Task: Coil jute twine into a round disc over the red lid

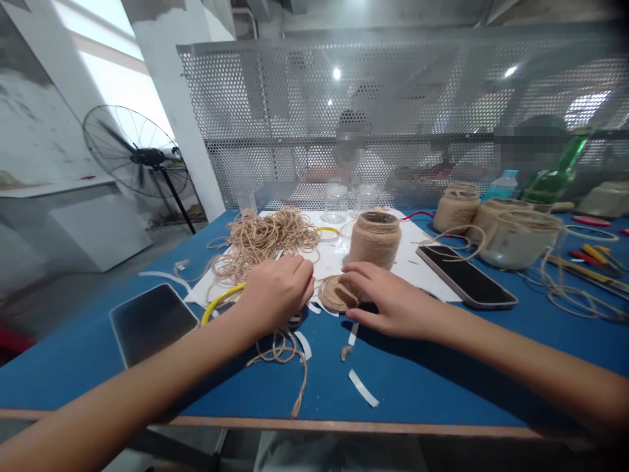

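My left hand [280, 288] is closed in a fist above the table's near middle; what it holds, if anything, is hidden. A slim pale tip shows just behind its knuckles. Close by on the right lies a flat round coil of jute twine [334, 294]. My right hand [381, 298] grips the coil's right edge, with thumb and fingers around it. Just behind stands a jar wrapped in twine [375, 244]. A large tangle of loose twine [270, 239] lies beyond my left hand, and a short loose length [280, 347] trails below it.
A phone [466, 275] lies at right, a dark tablet-like slab [152, 321] at left. White paper [324, 252], clear jars [337, 203], wrapped jars [457, 208] and a green bottle [555, 177] are farther back. Paper strips [363, 388] lie in front. A perforated screen [295, 118] closes the back.
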Tool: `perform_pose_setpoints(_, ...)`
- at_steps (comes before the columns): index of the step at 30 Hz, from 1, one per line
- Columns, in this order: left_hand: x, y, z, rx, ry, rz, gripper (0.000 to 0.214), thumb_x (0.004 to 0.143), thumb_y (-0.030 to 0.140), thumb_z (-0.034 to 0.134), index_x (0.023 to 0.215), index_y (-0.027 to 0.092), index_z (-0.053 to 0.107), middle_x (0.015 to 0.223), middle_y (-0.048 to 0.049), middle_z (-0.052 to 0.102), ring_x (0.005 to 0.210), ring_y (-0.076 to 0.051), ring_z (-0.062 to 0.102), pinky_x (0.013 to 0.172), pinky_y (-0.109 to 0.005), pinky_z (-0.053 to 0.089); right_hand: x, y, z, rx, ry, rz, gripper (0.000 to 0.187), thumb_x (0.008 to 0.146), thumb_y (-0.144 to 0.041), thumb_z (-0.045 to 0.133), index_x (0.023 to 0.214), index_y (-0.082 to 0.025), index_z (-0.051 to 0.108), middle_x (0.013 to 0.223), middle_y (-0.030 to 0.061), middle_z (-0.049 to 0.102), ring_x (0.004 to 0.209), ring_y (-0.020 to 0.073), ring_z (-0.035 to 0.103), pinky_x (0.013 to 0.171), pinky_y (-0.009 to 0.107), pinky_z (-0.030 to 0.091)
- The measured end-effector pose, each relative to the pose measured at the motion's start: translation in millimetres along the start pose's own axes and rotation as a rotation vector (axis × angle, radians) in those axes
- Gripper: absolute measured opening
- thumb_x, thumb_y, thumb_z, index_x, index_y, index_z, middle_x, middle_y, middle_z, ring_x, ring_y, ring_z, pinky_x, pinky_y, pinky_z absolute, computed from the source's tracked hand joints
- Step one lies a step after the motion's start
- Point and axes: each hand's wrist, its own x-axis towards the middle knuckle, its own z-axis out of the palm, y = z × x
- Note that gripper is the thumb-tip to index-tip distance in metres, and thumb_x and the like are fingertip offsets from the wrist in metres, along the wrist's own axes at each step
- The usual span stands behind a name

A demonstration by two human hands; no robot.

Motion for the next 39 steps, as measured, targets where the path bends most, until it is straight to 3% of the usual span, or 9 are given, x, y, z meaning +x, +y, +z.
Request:
perform_pose_setpoints(10,-2.3,5.3,9.5,0.094,0.004,0.144,0.015,0.081,0.013,0.041,0.068,0.017,0.048,0.062,-0.0027,0.05,0.057,-0.015,0.046,0.052,-0.03,0.026,11.9,1.4,13.3,0.038,0.007,-0.018,0.036,0.078,-0.033,0.052,0.109,-0.015,0.048,0.108,0.0128,0.05,0.098,0.0233,0.048,0.082,0.037,0.04)
perform_pose_setpoints(23,-3.6,9.2,8.6,0.033,-0.022,0.157,0.017,0.084,0.018,0.04,0.069,0.016,0.048,0.064,-0.0025,0.052,0.057,-0.015,0.045,0.052,-0.029,0.025,17.6,6.5,15.8,0.049,-0.012,-0.028,0.044,0.078,-0.038,0.052,0.116,-0.016,0.046,0.109,0.0125,0.05,0.097,0.0228,0.047,0.08,0.036,0.04)
perform_pose_setpoints(32,-7.2,9.3,8.3,0.039,-0.056,0.21,0.012,0.083,0.016,0.041,0.076,0.016,0.05,0.067,-0.0023,0.051,0.063,-0.015,0.047,0.055,-0.03,0.028,21.8,8.7,17.2,0.05,-0.006,-0.063,0.04,0.078,-0.04,0.052,0.11,-0.018,0.052,0.111,0.0138,0.048,0.099,0.0238,0.047,0.08,0.037,0.04)
perform_pose_setpoints(39,-6.7,10.8,8.4,-0.02,-0.085,0.175,0.014,0.084,0.019,0.04,0.074,0.016,0.05,0.067,-0.0022,0.052,0.061,-0.015,0.048,0.054,-0.029,0.03,23.8,10.3,17.5,0.036,-0.022,-0.07,0.039,0.077,-0.041,0.054,0.108,-0.018,0.053,0.109,0.0123,0.049,0.096,0.0228,0.048,0.079,0.036,0.04)
